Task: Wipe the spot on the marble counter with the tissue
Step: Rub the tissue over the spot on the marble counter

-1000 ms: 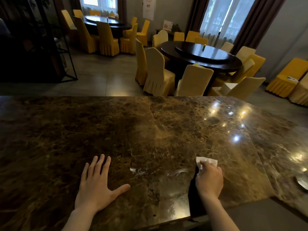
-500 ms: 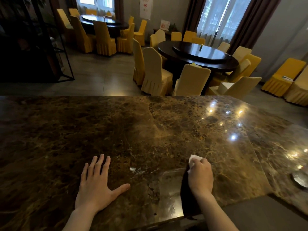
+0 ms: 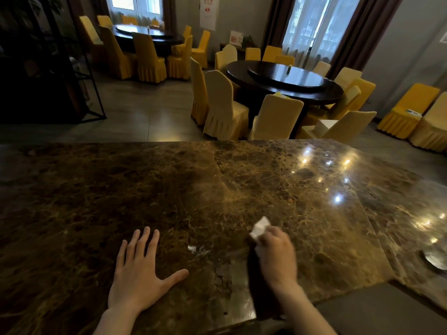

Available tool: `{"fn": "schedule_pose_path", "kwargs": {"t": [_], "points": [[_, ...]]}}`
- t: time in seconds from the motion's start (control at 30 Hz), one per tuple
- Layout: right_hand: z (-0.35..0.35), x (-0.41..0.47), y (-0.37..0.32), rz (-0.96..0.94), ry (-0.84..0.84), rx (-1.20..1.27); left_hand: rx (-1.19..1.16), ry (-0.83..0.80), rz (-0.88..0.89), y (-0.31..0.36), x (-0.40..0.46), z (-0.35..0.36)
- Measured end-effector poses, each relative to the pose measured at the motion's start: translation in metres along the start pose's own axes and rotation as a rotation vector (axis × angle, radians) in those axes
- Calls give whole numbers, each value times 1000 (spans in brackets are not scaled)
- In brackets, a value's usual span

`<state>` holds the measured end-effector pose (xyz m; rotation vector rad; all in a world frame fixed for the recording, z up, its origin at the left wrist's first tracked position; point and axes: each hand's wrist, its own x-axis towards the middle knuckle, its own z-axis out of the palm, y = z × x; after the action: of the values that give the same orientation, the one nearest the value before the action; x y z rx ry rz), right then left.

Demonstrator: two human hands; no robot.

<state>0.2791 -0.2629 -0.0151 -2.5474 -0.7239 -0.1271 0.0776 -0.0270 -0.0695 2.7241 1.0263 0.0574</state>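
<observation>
Tissue (image 3: 260, 227) sits clenched in your right hand (image 3: 275, 256), right of the spot (image 3: 197, 249) on the table (image 3: 121, 189). Left hand (image 3: 137, 274) lies flat, fingers released. Sweep too lightly and you'll smear the spot.

Dim, counter (image 3: 314, 189) glare, blurred right hand (image 3: 275, 257)

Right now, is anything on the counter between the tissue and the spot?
Nothing visible. The right hand holds the tissue right of the whitish spot, with only bare marble counter between. The left hand lies flat on the spot's far side.
</observation>
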Motion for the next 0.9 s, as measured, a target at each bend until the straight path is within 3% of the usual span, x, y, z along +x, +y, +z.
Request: {"fn": "schedule_pose_path", "kwargs": {"t": [0.13, 0.2, 0.5, 0.73, 0.9], "points": [[-25, 16, 56, 269, 6, -160, 13, -13, 3, 1, -1, -1], [-20, 14, 54, 295, -28, -216, 2, -11, 1, 1, 0, -1], [38, -14, -60, -238, -131, -3, 6, -17, 10, 0, 0, 0], [13, 21, -29, 113, -93, -142, 3, -35, 17, 3, 0, 0], [34, -3, -82, -162, -261, 49, 5, -54, 20, 0, -2, -2]]}}
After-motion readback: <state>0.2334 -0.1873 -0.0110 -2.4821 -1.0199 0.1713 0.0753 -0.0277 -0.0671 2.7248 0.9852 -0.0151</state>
